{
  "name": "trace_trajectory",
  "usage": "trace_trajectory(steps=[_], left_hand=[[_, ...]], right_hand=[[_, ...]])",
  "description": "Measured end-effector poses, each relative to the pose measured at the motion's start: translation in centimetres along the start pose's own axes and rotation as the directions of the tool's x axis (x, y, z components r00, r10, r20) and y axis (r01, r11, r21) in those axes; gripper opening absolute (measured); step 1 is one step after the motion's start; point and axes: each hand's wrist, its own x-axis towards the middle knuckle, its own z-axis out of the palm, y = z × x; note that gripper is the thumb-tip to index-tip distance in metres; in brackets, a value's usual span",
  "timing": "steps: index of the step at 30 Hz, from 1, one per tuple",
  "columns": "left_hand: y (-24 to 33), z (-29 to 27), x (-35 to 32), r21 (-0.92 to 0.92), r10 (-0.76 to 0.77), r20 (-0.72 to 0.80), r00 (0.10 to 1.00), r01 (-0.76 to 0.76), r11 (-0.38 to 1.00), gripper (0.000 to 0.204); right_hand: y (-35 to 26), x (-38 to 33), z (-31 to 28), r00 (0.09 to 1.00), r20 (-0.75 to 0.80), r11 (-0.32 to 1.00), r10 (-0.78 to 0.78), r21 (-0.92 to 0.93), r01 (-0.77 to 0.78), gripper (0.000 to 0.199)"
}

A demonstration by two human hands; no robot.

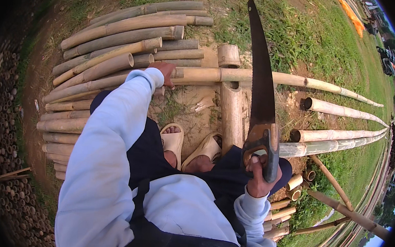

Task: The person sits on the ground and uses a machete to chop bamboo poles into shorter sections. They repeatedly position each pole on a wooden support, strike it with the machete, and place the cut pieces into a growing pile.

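Head view: one dark-bladed handsaw with a wood-and-black handle (264, 94), one long, round, pale bamboo pole (321, 83) lying across one thick, notched bamboo log (231, 117), and two beige slip-on sandals (174, 141). Over a dozen smooth, hollow cut bamboo lengths (121, 27) lie at left. The right hand (260, 177) grips the saw's handle, toothed edge leftward. The left hand (165, 72) lies over the pole's left end; whether it grips, I cannot tell. Sandy ground (194, 102) separates sandals and pole.

Sandy ground (190, 95) here, a notched bamboo log (231, 112) on it cradling one pole (298, 81); cut lengths (123, 39) left of the log, more poles (340, 109) right.
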Motion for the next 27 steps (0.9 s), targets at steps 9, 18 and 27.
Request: trace_trajectory(steps=[9,18,27], left_hand=[[1.9,0.3,0.9,0.014,-0.068,-0.087,0.994,0.069,0.997,0.045],[7.7,-1.1,5.6,-0.031,-0.018,-0.102,0.995,0.015,0.999,0.040],[8.5,-1.9,5.3,-0.052,-0.019,-0.096,0.995,0.014,0.999,0.037]], right_hand=[[0.7,-0.1,-0.6,0.996,-0.005,0.996,0.087,-0.002,-0.087,0.012],[3.7,-0.3,1.2,0.963,0.172,0.975,0.208,-0.112,-0.191,0.018],[7.2,0.7,4.5,0.963,0.253,0.970,0.091,-0.243,-0.028,0.021]])
